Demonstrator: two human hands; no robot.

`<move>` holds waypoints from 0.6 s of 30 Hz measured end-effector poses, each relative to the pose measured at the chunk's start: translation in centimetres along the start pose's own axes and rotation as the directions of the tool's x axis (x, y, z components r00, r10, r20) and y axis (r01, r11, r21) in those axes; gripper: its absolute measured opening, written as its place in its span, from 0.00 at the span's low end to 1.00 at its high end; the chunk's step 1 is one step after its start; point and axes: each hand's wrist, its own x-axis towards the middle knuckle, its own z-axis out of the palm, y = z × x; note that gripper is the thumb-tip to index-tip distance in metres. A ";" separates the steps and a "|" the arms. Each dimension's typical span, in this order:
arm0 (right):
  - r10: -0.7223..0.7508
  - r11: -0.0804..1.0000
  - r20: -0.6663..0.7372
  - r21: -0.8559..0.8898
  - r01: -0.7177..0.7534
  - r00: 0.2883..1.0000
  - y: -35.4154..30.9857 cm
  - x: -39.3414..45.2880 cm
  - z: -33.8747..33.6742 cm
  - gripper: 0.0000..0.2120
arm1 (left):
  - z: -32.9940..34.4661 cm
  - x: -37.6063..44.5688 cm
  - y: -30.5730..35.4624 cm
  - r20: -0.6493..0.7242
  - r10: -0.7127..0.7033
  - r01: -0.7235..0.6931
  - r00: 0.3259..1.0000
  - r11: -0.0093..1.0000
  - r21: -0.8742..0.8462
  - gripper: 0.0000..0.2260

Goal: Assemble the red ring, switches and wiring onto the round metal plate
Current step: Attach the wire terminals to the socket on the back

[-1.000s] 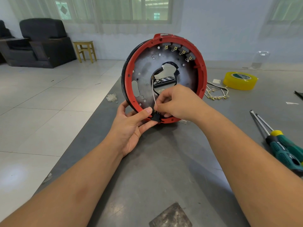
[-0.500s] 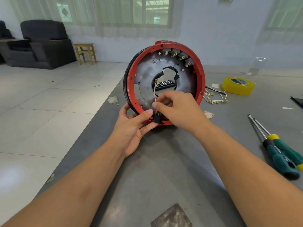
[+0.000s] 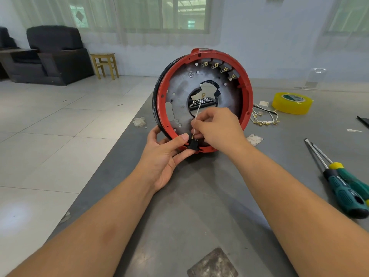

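**Plugging a wire into the bottom switch**

The step in hand looks like wiring. The right hand (image 3: 217, 128) has its grip closed on a thin white wire (image 3: 196, 113), pinched between thumb and fingers. The wire's little metal end sits just above the black switch (image 3: 193, 145), right below that grip. The left hand (image 3: 165, 154) has its grip around the switch and the bottom edge of the red ring (image 3: 247, 92), thumb on top and fingers under.

Next, I think the metal end must slide straight down onto a pin of the switch. The pins are tiny, so it needs a careful aim and a soft push, while the left hand keeps the ring from rolling.

The ring stands up on its edge on the tabletop (image 3: 199, 206), rising above both grips. Inside it is the round metal plate (image 3: 179, 86), grey and spotty, with a big hole in the middle. The wire runs up from the right grip toward that hole. Four more switches (image 3: 219, 67) sit in a row at the top of the ring, far above the grips, with no wires on them.
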 end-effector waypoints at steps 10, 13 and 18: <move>-0.590 0.563 0.086 -0.670 0.485 0.803 3.8 -2.8 -1.8 0.22 | 0.1 -0.3 0.5 -0.057 -0.012 0.009 0.998 0.998 -0.061 0.38; -0.679 0.419 0.118 -0.748 0.515 0.724 5.0 -2.8 -1.5 0.19 | 0.0 -0.4 0.6 -0.068 -0.013 0.009 0.998 0.998 -0.068 0.37; -0.774 0.387 0.060 -0.743 0.546 0.630 5.8 -2.3 -1.1 0.06 | 0.0 -0.6 0.5 -0.065 -0.007 0.001 0.998 0.997 -0.081 0.36</move>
